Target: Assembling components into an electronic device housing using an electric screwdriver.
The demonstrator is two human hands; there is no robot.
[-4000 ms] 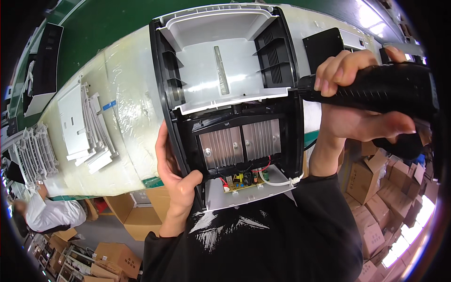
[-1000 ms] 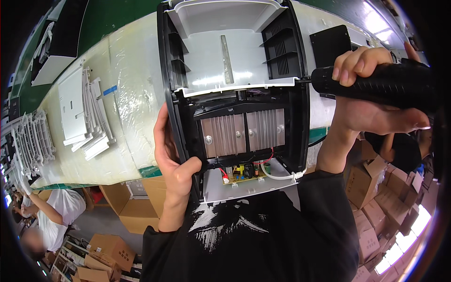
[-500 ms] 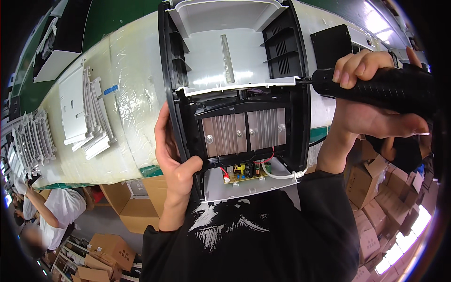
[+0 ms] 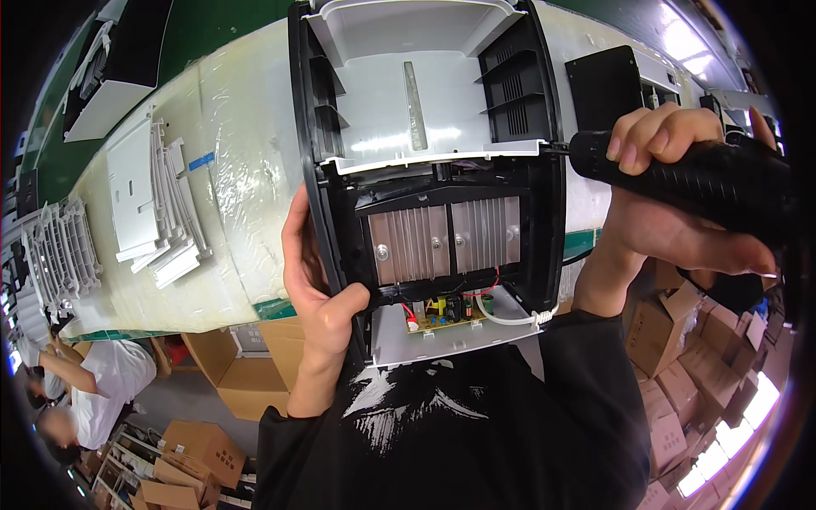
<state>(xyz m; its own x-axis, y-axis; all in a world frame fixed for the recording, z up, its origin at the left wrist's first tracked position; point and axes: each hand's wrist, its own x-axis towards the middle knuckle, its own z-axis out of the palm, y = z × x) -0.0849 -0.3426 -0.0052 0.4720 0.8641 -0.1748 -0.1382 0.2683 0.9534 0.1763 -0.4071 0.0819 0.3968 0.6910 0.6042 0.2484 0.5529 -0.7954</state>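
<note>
Room between housing (image 4: 459, 110) and white panels (image 4: 134, 200) — black driver (image 4: 697, 183) in the way at right

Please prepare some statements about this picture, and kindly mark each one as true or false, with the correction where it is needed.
1. The left hand grips the left side of the black-framed housing. True.
2. The right hand holds a black tool. True.
3. The black tool points away from the housing. False: its tip points at the housing's right side.
4. In the picture, the finned metal blocks are above the circuit board. True.
5. The white panels lie to the right of the housing. False: the white panels lie to its left.
</note>
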